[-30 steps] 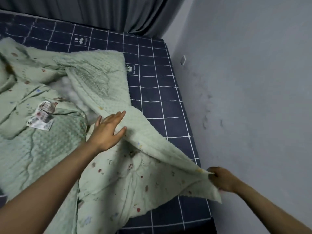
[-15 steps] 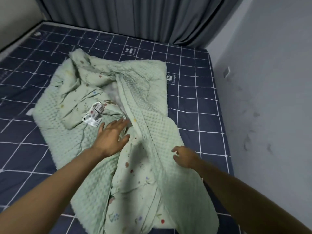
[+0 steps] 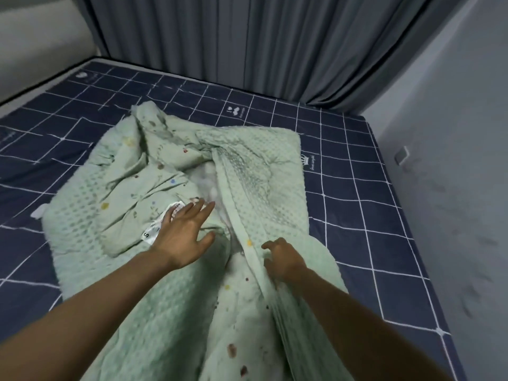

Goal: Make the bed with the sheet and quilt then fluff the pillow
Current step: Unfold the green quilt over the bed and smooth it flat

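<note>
Since half a second ago, your right hand has slid left from the textured top of the fold onto its raised edge, and your left hand has edged a little further up the quilt.

At the far left, the navy checked sheet already lies flat over the bed, reaching out to the left edge. On top of it, in the middle, sits the pale green quilt, bunched and folded over on itself, its floral side showing among the creases and the dimpled side on the flaps.

Your left hand rests palm down on the quilt, fingers straight and spread wide, partly covering a white care label. That likely pins the lower layer so it stays put while the other hand works.

Just to its right, your right hand has its fingers curled over the long folded edge, seemingly gathering it to peel the flap open toward the right.

Further right is bare sheet, then a grey wall. Dark curtains hang at the far end. No pillow is in view.
</note>
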